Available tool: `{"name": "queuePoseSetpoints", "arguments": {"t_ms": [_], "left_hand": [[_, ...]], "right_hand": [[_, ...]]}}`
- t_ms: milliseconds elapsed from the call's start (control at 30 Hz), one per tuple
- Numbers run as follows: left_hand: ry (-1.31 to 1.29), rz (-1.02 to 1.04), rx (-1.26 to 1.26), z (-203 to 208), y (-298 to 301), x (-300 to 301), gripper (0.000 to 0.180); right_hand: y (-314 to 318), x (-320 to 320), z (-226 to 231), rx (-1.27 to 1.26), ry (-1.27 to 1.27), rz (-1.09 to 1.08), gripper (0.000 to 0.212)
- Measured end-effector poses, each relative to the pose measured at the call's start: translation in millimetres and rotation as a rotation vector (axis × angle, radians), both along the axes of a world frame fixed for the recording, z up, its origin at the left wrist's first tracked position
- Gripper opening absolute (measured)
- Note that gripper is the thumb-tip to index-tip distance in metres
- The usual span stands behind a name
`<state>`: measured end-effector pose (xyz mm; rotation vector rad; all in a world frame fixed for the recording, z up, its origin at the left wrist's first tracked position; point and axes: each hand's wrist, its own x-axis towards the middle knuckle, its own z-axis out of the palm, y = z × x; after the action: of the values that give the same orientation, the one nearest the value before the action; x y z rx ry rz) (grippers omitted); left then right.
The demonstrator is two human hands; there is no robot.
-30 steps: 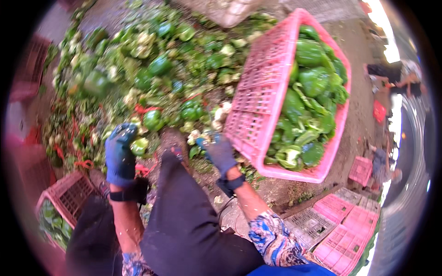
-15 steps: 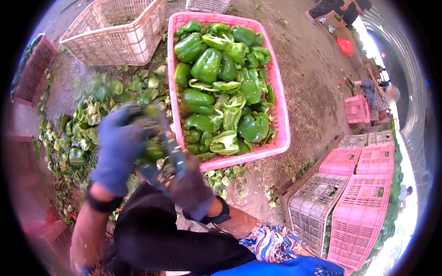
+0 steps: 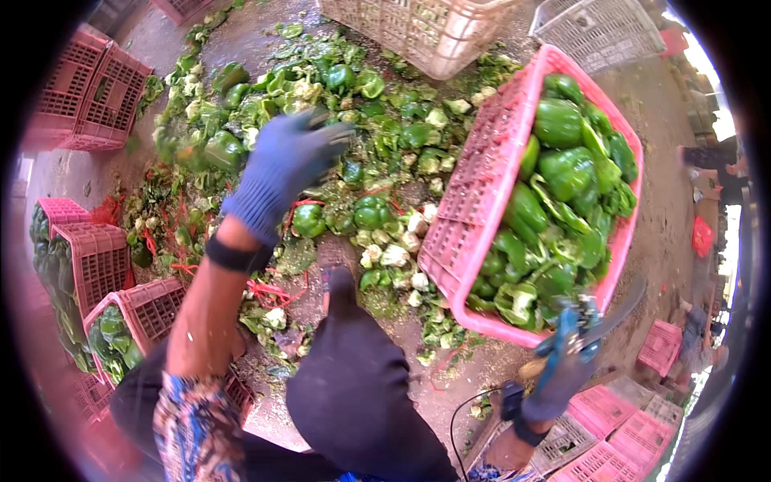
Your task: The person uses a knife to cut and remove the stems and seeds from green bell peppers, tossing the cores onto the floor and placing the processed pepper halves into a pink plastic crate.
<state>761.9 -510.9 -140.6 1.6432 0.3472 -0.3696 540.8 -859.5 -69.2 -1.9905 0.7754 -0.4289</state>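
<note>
My left hand [image 3: 287, 167], in a blue knit glove, reaches over the heap of green pepper scraps [image 3: 265, 92] on the ground. Its fingers are stretched out, slightly smeared by motion, and nothing shows in them. At the near right corner of the pink crate [image 3: 443, 241], my gloved right hand [image 3: 560, 377] is closed on a knife [image 3: 618, 315], whose dark curved blade points up and to the right. Green bell peppers [image 3: 566, 173], some whole and some cut open, fill this crate. A whole-looking pepper [image 3: 372, 212] lies on the ground between the scraps and the crate.
A pale crate [image 3: 426, 32] stands at the far side, with a grey crate [image 3: 598, 36] to its right. Pink crates [image 3: 92, 257] with peppers line the left. More pink crates [image 3: 602, 462] stand at the lower right. Red strings [image 3: 271, 291] lie near my foot. A cable [image 3: 456, 418] hangs by my right wrist.
My hands have come apart from a blurred spot beside the crate. The left now reaches out over the scraps; the right is at the crate's near corner. The view has turned left.
</note>
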Motion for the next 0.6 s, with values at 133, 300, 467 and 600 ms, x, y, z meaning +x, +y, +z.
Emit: {"name": "queuePoseSetpoints", "arguments": {"t_ms": [133,300,467,600], "left_hand": [[0.217,0.245,0.135,-92.9,62.0,-101.5,0.011],[-0.250,0.048,0.718,-182.8,67.4,-67.8,0.031],[-0.546,-0.207,1.109,-225.9,61.0,62.9,0.056],[-0.345,-0.367,1.143,-242.2,58.6,88.0,0.056]], "right_hand": [[132.6,36.2,-42.8,-0.061,0.259,0.694,0.037],[174.7,86.0,-141.6,0.095,0.538,0.683,0.035],[205.4,101.7,-174.6,-0.228,0.624,0.950,0.027],[206.9,79.5,-209.4,-0.121,0.467,0.897,0.035]]}}
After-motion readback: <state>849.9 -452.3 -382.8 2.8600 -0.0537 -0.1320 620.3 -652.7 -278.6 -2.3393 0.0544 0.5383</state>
